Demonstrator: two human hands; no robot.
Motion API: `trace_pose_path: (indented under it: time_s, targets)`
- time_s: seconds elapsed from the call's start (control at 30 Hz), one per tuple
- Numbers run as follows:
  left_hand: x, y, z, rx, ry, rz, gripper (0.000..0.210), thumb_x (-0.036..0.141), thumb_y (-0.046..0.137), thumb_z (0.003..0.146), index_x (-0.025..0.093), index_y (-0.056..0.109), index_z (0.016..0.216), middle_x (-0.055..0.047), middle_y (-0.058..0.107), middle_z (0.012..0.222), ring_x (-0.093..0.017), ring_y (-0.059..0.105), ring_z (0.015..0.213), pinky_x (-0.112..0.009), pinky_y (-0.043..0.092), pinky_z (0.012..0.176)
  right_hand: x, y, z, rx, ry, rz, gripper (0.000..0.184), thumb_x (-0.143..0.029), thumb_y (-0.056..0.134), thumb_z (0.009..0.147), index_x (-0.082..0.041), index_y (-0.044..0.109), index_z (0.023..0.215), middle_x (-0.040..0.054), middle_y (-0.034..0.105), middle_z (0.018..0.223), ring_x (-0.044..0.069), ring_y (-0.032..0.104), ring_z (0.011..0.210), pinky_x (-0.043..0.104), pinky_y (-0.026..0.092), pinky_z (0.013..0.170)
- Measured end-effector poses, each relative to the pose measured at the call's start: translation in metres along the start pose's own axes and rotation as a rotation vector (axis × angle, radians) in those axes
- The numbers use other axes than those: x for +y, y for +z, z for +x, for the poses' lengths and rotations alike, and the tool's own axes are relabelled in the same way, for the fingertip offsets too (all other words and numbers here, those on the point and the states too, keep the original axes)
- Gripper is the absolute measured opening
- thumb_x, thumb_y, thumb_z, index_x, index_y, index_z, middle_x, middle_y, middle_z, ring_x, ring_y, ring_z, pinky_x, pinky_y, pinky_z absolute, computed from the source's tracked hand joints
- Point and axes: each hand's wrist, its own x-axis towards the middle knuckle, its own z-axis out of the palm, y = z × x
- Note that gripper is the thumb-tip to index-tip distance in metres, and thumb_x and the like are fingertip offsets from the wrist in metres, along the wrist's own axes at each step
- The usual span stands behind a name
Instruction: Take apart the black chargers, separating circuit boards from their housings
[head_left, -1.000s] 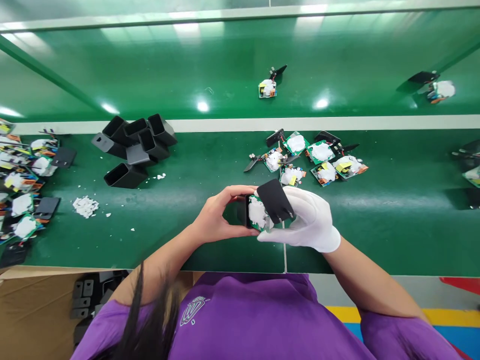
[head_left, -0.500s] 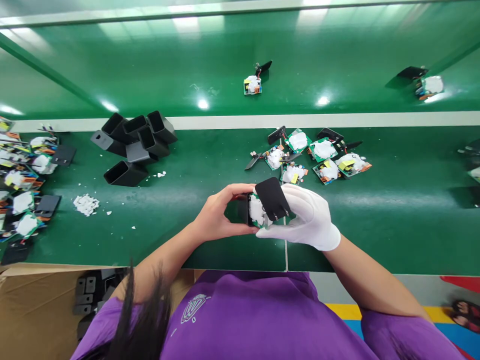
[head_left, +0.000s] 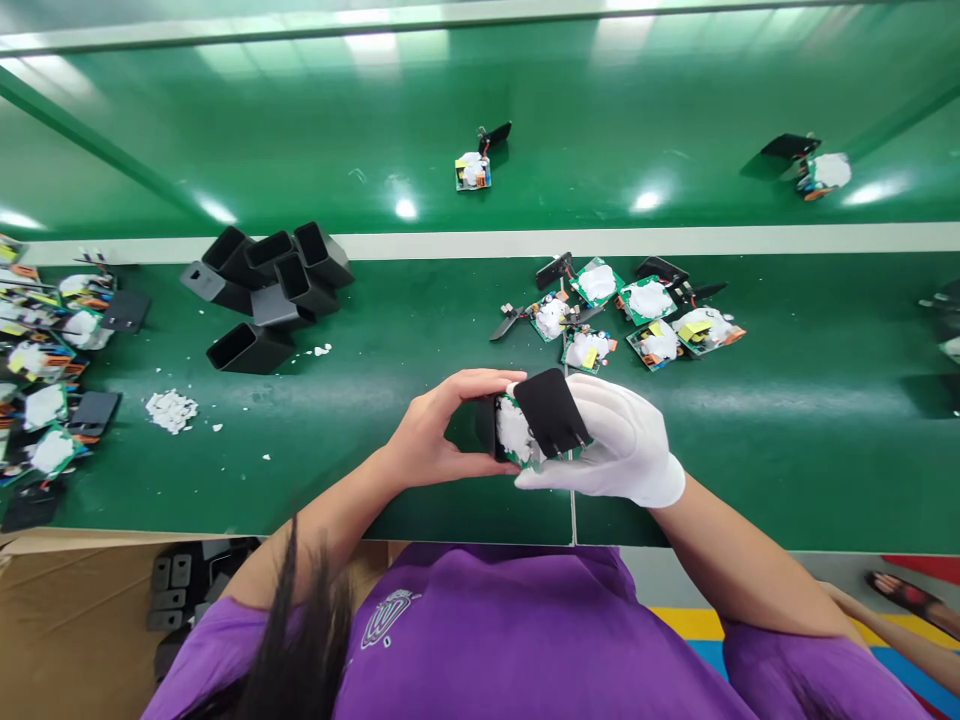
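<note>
My bare left hand (head_left: 424,435) grips a black rectangular housing (head_left: 484,428), thumb below and fingers above. Facing its open end is a circuit board (head_left: 516,432) covered in white putty-like filler, its left edge at the housing's mouth. How far the board sits inside is hidden. My right hand (head_left: 634,445), in a white glove, is closed around the board's right side. A flat black end cap (head_left: 553,412) with small metal pins stands tilted over the board, against the gloved fingers.
Several empty black housings (head_left: 262,290) lie at left, near white crumbs (head_left: 172,411). Filler-covered boards are piled at the far left (head_left: 52,400); more boards (head_left: 646,299) lie beyond my right hand. On the far green strip sits a board with its cap (head_left: 472,171). Someone's foot (head_left: 911,597) shows lower right.
Both hands have come slightly nearer to me with the housing and board. The boards on the far green strip have shifted left. A person's limb and foot show more at lower right.
</note>
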Motion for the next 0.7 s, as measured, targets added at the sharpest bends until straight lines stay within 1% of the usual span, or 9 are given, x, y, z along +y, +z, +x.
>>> trace_pose_path:
  time_s: [0.1,0.2,0.3,0.43,0.57,0.7]
  targets:
    - [-0.0005,-0.0002,0.0,-0.001,0.001,0.024,0.069,0.04,0.088,0.073,0.026,0.054,0.131,-0.013,0.073,0.126,-0.029,0.071,0.117,-0.043,0.06,0.096,-0.0003,0.0003,0.0005,0.007,-0.05,-0.041,0.05,-0.051,0.081,0.081,-0.03,0.063,0.123,0.0036,0.079,0.096,0.022,0.074,0.071,0.036,0.059,0.062]
    - [-0.0003,-0.0006,-0.0004,-0.005,0.001,0.036,0.067,0.042,0.087,0.074,0.026,0.054,0.13,-0.013,0.073,0.125,-0.028,0.071,0.117,-0.041,0.061,0.095,-0.0006,0.0006,0.0002,0.015,-0.075,-0.061,0.046,-0.051,0.079,0.082,-0.028,0.063,0.119,0.0046,0.079,0.101,0.021,0.073,0.071,0.034,0.058,0.061]
    - [0.0003,-0.0009,-0.0004,-0.009,0.002,0.01,0.072,0.036,0.09,0.07,0.026,0.054,0.131,-0.014,0.073,0.125,-0.029,0.071,0.117,-0.041,0.06,0.095,-0.0017,0.0006,0.0004,0.008,-0.067,-0.09,0.04,-0.053,0.076,0.084,-0.028,0.065,0.113,0.0043,0.079,0.097,0.021,0.073,0.071,0.034,0.058,0.062]
    - [-0.0002,-0.0012,-0.0001,-0.012,0.017,0.014,0.075,0.033,0.092,0.068,0.025,0.054,0.132,-0.015,0.073,0.125,-0.03,0.071,0.118,-0.041,0.06,0.096,-0.0029,0.0018,0.001,0.028,-0.081,-0.104,0.037,-0.054,0.073,0.087,-0.025,0.064,0.109,0.0041,0.078,0.092,0.02,0.071,0.07,0.033,0.057,0.062]
    - [-0.0008,-0.0011,0.0001,-0.008,0.031,0.014,0.069,0.033,0.089,0.072,0.022,0.055,0.131,-0.017,0.072,0.125,-0.029,0.07,0.118,-0.039,0.059,0.097,-0.002,0.0029,0.0007,0.029,-0.101,-0.096,0.038,-0.05,0.073,0.089,-0.021,0.063,0.111,0.0053,0.078,0.094,0.018,0.07,0.07,0.031,0.055,0.063]
    - [-0.0001,-0.0008,-0.0001,0.001,0.01,0.01,0.075,0.03,0.092,0.067,0.023,0.055,0.132,-0.017,0.072,0.125,-0.03,0.071,0.118,-0.039,0.06,0.096,-0.0015,0.0026,0.0008,0.025,-0.098,-0.093,0.041,-0.047,0.074,0.088,-0.02,0.062,0.116,0.005,0.077,0.093,0.017,0.068,0.069,0.031,0.054,0.063]
